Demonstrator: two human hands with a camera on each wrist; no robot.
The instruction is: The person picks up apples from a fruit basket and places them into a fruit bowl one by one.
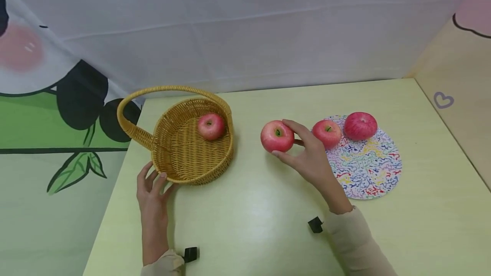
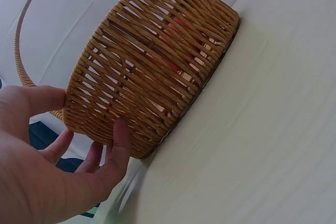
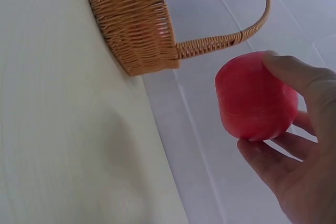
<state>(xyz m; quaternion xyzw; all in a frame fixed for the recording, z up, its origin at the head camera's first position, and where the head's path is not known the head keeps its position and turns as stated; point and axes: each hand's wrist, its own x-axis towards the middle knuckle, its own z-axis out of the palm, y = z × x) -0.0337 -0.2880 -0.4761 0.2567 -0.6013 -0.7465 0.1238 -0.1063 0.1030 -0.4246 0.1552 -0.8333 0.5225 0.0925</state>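
Note:
My right hand (image 1: 312,161) grips a red apple (image 1: 278,136) between thumb and fingers, raised over the table between the basket and the round mat. The right wrist view shows the same apple (image 3: 255,96) from the side, held off the table. At the left, my left hand (image 1: 151,197) touches the near-left side of a round wicker basket (image 1: 184,180), its fingers spread against the outer wall and rim. A second apple (image 1: 212,127) sits inside the basket, toward its right wall. Through the weave, the left wrist view shows its red (image 2: 176,35).
Two more apples (image 1: 327,133) (image 1: 360,126) rest at the back of a round multicoloured mat (image 1: 372,173) on the right. The basket's tall handle (image 1: 168,88) arches above its back left. A white cloth (image 1: 268,46) hangs behind the pale table (image 1: 245,233).

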